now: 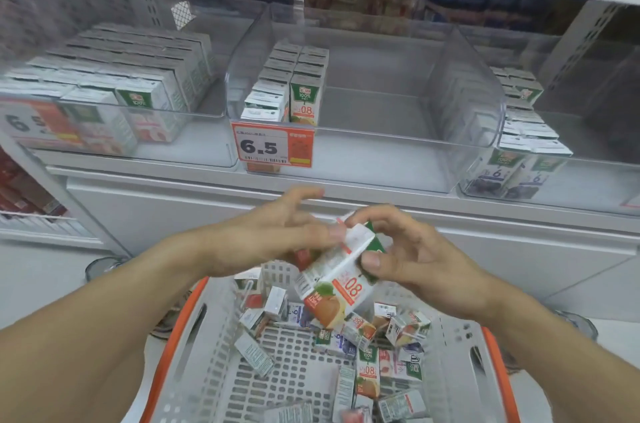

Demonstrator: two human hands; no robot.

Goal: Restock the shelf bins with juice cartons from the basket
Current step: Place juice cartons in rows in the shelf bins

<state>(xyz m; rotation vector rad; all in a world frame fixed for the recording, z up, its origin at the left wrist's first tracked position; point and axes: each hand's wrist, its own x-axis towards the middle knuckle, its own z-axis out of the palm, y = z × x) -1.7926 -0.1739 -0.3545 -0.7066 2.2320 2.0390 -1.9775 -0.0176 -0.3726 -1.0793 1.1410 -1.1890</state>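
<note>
Both hands meet above the white perforated plastic basket with orange rim (180,350), and between them is a small white juice carton with orange fruit picture and red "08" print (337,279), held upside down and tilted over the basket. The right hand (408,249) holds it with the thumb pressed on the side and the curled fingers over the top end; the green part of the carton is mostly hidden behind these fingers. The left hand (273,232) touches the upper corner of the carton with its fingertips, the other fingers are spread and half straight; if it really grips I cannot tell, because this part is blurred. In the basket lie many loose small cartons (367,343) in disorder, and the lowest ones are cut off by the picture edge. On the shelf stands a clear plastic middle bin (464,83), smooth and shiny, with two short rows of the same orange cartons (304,90) at its left side. A red and white price label "6.5" (272,145) hangs at its front. The left clear bin (204,111) is packed with cartons, blurred; the right clear bin (485,180) is partly cut off.
</note>
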